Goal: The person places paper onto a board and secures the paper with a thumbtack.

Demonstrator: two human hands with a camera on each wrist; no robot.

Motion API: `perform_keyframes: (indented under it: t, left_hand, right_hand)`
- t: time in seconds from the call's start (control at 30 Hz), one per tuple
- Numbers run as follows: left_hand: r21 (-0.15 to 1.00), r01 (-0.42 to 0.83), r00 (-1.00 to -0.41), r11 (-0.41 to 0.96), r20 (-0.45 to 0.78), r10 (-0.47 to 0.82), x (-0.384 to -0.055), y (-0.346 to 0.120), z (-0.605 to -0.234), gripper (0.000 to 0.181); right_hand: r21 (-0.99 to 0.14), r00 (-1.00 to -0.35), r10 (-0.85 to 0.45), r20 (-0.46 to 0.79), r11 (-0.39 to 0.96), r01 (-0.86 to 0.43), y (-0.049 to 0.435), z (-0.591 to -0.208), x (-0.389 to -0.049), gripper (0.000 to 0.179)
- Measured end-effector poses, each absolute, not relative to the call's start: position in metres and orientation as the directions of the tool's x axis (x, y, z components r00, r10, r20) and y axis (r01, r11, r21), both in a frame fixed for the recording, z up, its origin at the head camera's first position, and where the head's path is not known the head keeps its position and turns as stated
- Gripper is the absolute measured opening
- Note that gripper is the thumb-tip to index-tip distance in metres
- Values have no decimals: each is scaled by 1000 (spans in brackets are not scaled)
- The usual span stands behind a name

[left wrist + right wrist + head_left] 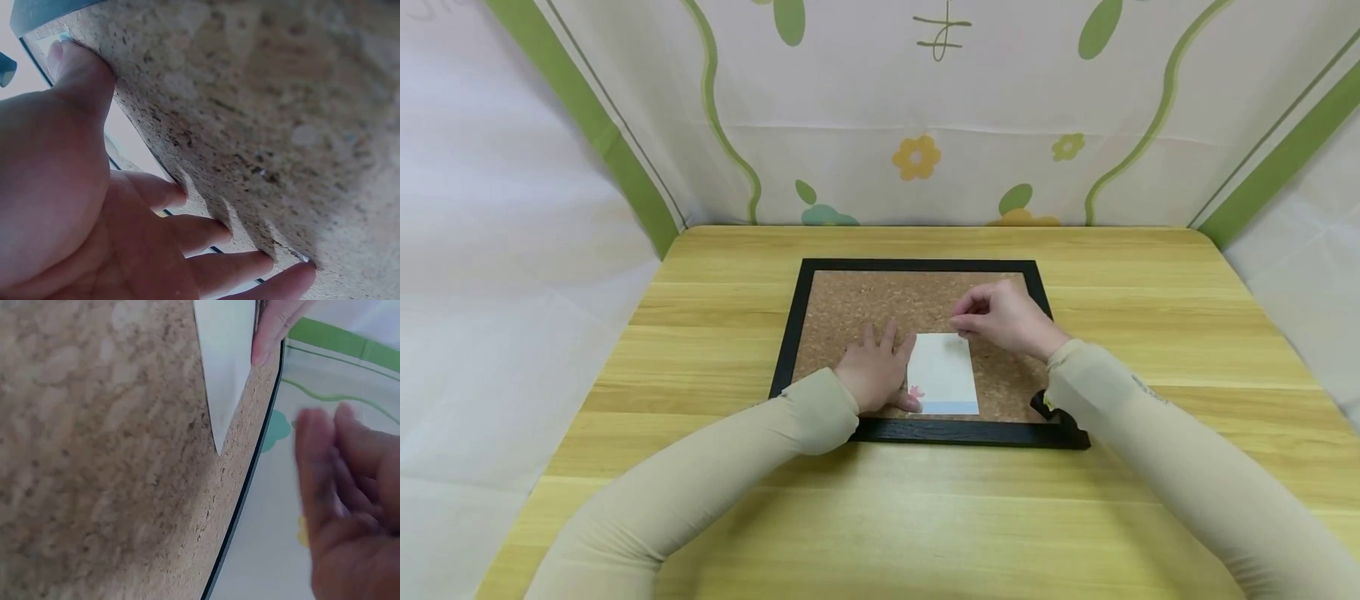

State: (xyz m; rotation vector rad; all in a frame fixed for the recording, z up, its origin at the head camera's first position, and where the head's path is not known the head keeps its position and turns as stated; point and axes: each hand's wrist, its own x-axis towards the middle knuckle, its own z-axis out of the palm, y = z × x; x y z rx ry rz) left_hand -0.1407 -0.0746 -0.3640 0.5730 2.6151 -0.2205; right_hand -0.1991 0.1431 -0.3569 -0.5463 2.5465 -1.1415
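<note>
A white sheet of paper (942,371) with a pink figure and a blue strip at its bottom lies on a black-framed cork board (861,296). My left hand (874,375) rests spread over the paper's left edge; the thumb presses its lower left corner, while the fingertips touch the cork in the left wrist view. Above the paper's upper right corner, my right hand (1000,317) is raised off the board. Its thumb and forefinger pinch what looks like a tiny pin, mostly hidden by the fingertips. The right wrist view shows this hand (353,494) blurred, apart from the paper's corner (220,434).
The board lies on a wooden table (910,508). A small black object with a yellow part (1042,405) sits at the board's lower right corner, partly behind the right sleeve. A patterned cloth (850,100) hangs behind the table, with pale cloth at both sides.
</note>
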Motion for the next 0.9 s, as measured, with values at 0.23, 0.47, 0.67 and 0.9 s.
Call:
perform_keyframes:
  t: [0.23,0.47,0.67,0.9]
  left_hand:
    - [-52,417,-814,907,-465,348,-142,-75,-367,108]
    - [-65,422,-811,904,-472,345,-142,-75,-366,109]
    - [-84,433,-811,898,-470,347,-142,-75,-367,108]
    - [-72,429,-802,901,-489,343,-143,-75,-366,107]
  right_hand:
    - [-799,-798,-508,-324,598,-57,135,-363,-210,11]
    - [-704,-742,-502,-445,708,-56,122,-362,-218,7]
    - [-600,-709,-491,-506,791,-120,108,-358,-221,4]
    - [-483,-704,-462,-539,855,-191,92,-354,-223,8]
